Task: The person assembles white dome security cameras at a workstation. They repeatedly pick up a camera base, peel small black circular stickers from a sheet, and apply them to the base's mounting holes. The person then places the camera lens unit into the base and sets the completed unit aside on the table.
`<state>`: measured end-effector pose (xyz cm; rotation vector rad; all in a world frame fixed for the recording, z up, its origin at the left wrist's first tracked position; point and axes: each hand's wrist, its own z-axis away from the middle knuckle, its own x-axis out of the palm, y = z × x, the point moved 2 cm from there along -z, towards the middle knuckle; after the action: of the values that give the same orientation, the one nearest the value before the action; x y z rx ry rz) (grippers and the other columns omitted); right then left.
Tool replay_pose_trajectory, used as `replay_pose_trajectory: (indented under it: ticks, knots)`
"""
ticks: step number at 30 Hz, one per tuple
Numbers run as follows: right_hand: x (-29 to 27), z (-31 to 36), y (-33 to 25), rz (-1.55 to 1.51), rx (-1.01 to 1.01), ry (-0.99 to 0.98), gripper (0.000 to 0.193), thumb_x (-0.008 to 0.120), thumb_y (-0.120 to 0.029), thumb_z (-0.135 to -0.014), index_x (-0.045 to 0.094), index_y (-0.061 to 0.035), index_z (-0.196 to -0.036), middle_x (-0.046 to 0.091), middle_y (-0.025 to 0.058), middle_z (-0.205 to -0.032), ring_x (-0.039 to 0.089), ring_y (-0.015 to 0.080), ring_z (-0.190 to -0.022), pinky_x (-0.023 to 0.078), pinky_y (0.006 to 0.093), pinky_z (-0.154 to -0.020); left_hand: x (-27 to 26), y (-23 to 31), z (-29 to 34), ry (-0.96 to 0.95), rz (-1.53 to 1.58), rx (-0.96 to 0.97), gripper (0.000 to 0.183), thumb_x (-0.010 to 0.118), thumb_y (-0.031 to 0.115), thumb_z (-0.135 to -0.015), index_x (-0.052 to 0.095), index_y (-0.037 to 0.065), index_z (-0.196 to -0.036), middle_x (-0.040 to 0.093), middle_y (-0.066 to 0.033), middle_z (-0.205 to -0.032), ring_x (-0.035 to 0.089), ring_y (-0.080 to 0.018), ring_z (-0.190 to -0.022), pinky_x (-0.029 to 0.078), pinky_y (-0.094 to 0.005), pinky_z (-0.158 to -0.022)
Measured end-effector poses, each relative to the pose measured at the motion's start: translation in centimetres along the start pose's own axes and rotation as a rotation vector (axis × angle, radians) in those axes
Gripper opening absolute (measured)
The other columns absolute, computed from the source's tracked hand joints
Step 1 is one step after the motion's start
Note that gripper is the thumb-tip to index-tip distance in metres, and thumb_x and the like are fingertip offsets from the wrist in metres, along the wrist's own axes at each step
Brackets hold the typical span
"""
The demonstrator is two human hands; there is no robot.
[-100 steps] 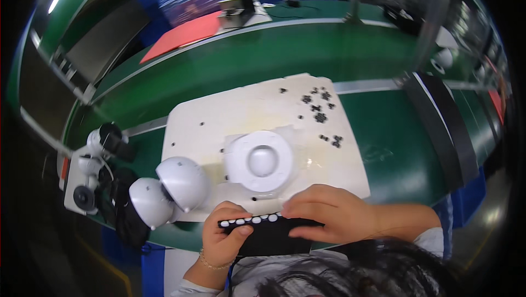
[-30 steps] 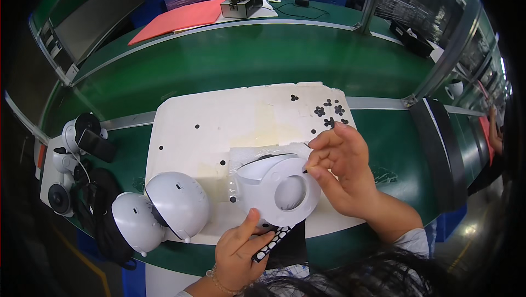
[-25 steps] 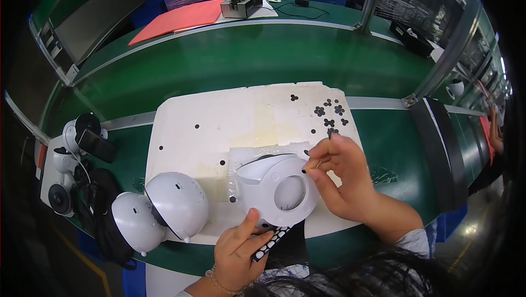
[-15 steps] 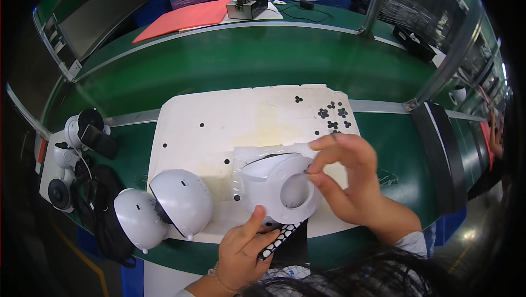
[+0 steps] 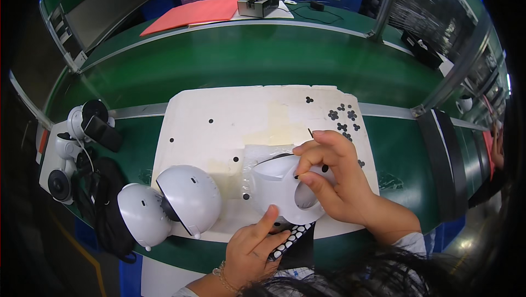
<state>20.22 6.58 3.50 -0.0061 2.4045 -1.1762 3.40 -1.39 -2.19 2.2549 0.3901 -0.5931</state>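
Note:
In front of me a glossy white rounded housing (image 5: pixel 274 195) with a round opening lies on clear bubble wrap (image 5: pixel 249 157). My left hand (image 5: pixel 249 248) holds a black sheet with rows of white round spots (image 5: pixel 296 239) at the housing's near edge, one finger extended against the white shell. Over the housing, my right hand (image 5: pixel 342 185) has thumb and forefinger pinched together on a small black round pad (image 5: pixel 297 176). Another black round pad (image 5: pixel 325 169) shows on the white ring, beside the right fingers. Part of the opening is hidden by that hand.
Two white domed shells (image 5: pixel 192 198) stand at left on a pale board (image 5: pixel 230 105) and green table. Black round pads (image 5: pixel 342 127) dot the board's right side. White cameras (image 5: pixel 68 146) and a black bag (image 5: pixel 112 204) lie far left; a black padded strip (image 5: pixel 441 160) lies right.
My right fingers have moved left across the housing, uncovering a black pad on its ring. The whole view has shifted slightly. My left hand keeps its hold on the spotted sheet.

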Motion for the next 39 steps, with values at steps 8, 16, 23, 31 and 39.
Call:
replay_pose_trajectory:
  ticks: [8, 16, 23, 31, 39]
  knots:
    - [-0.6, 1.0, -2.0, 0.722, -0.265, 0.030, 0.032, 0.062, -0.003, -0.070, 0.055, -0.0109, -0.099, 0.056, 0.0052, -0.103, 0.048, 0.0256, -0.107, 0.027, 0.0397, -0.090, -0.4, 0.3, -0.3, -0.037, 0.019, -0.040, 0.034, 0.067, 0.004, -0.056, 0.062, 0.005, -0.089, 0.045, -0.0169, -0.125, 0.059, -0.0224, -0.072, 0.047, -0.0303, -0.063]
    - [0.6, 3.9, -2.0, 0.373, -0.048, -0.039, 0.007, 0.063, -0.013, -0.072, 0.060, -0.0127, -0.079, 0.041, 0.0104, -0.126, 0.022, 0.0355, -0.125, 0.017, 0.0431, -0.096, 0.2, -0.1, 0.0, -0.020, 0.115, -0.053, 0.028, 0.063, 0.002, -0.059, 0.060, 0.002, -0.086, 0.042, -0.0180, -0.127, 0.059, -0.0234, -0.075, 0.046, -0.0309, -0.065]
    - [1.1, 3.7, -2.1, 0.393, 0.000, -0.064, 0.004, 0.061, -0.012, -0.074, 0.060, -0.0119, -0.078, 0.040, 0.0112, -0.127, 0.022, 0.0353, -0.124, 0.016, 0.0429, -0.096, 0.1, -0.1, 0.1, -0.021, 0.139, -0.093, 0.026, 0.062, 0.001, -0.059, 0.061, 0.001, -0.085, 0.043, -0.0179, -0.126, 0.059, -0.0227, -0.073, 0.047, -0.0304, -0.065]
    - [1.1, 4.0, -1.8, 0.406, -0.046, -0.013, 0.008, 0.063, -0.011, -0.072, 0.061, -0.0118, -0.079, 0.043, 0.0112, -0.125, 0.027, 0.0343, -0.123, 0.017, 0.0426, -0.096, 0.2, 0.0, 0.1, 0.007, 0.167, -0.142, 0.023, 0.064, 0.001, -0.059, 0.061, 0.001, -0.082, 0.045, -0.0164, -0.125, 0.058, -0.0218, -0.071, 0.047, -0.0288, -0.064]
    - [0.6, 5.8, -1.9, 0.890, -0.352, 0.035, 0.022, 0.064, -0.028, -0.070, 0.065, -0.0200, -0.091, 0.047, 0.0054, -0.122, 0.032, 0.0297, -0.119, 0.018, 0.0416, -0.095, 0.2, 0.2, -0.1, 0.010, 0.181, -0.160, 0.020, 0.069, 0.004, -0.063, 0.061, 0.001, -0.081, 0.045, -0.0162, -0.125, 0.058, -0.0205, -0.069, 0.047, -0.0275, -0.063]
